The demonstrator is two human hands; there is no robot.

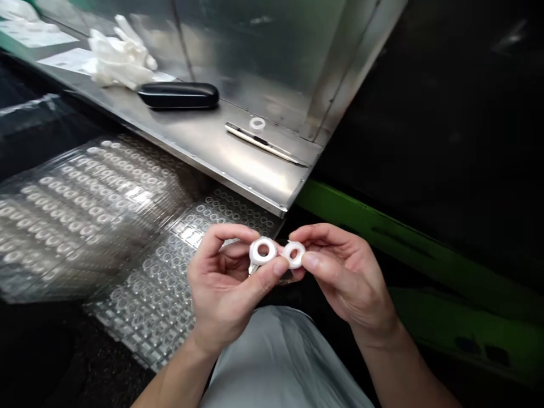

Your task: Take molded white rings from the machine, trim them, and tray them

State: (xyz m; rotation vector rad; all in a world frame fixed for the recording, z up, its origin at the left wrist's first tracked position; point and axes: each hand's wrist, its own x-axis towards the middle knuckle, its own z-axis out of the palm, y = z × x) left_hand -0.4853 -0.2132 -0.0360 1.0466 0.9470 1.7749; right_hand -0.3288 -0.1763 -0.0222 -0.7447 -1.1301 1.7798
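Note:
Side by side in front of my lap, two small white rings face the camera. My left hand [232,280] is closed on the left white ring [255,250], pinching it between thumb and fingers. The right white ring [285,253] sits between the thumb and forefinger of my right hand [351,272]. It looks slightly smaller or more tilted than the other. The two rings are very close, and whether they touch I cannot tell. A clear bit of material shows below them, partly hidden by my fingers.
A metal ledge [255,170] holds a pen [266,145], a loose white ring [257,123], a black case [178,96] and white gloves [121,56]. Below it lie clear trays, one stack full of white rings [63,209], another [157,289] with round pockets. Green machinery [361,226] stands right.

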